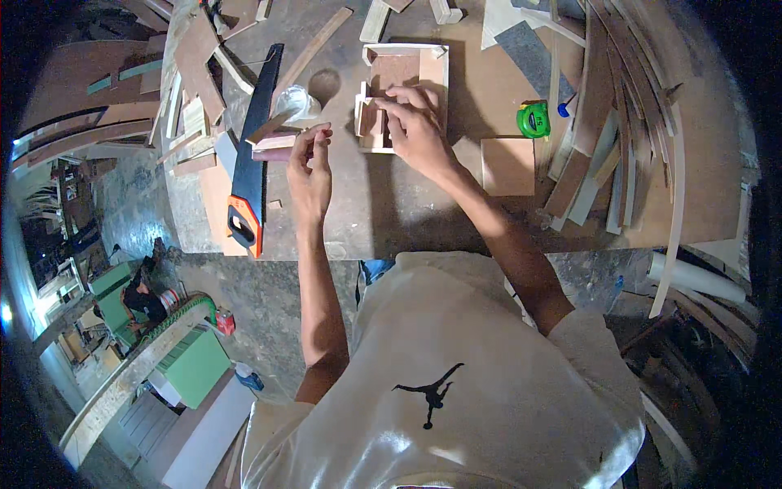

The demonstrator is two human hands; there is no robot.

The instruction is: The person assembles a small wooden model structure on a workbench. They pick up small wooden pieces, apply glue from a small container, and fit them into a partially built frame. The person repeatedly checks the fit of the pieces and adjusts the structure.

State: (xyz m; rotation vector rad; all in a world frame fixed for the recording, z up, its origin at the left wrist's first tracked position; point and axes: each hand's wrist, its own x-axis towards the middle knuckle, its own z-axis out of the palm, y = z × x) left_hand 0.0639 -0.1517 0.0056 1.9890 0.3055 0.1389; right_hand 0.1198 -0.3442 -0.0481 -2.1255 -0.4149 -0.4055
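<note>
Right hand (417,122) presses the small wooden box (376,122) — left hand (311,167) pinches air beside the handsaw (252,155).

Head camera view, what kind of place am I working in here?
Most likely a small woodworking shop. A hand saw lies on the workbench, wood strips and offcuts are piled around, and a green tape measure sits near the small wooden box under your right hand.

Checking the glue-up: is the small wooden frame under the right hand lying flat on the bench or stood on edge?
Flat. The small wooden frame lies open side up on the bench, with the right hand resting on it.
</note>
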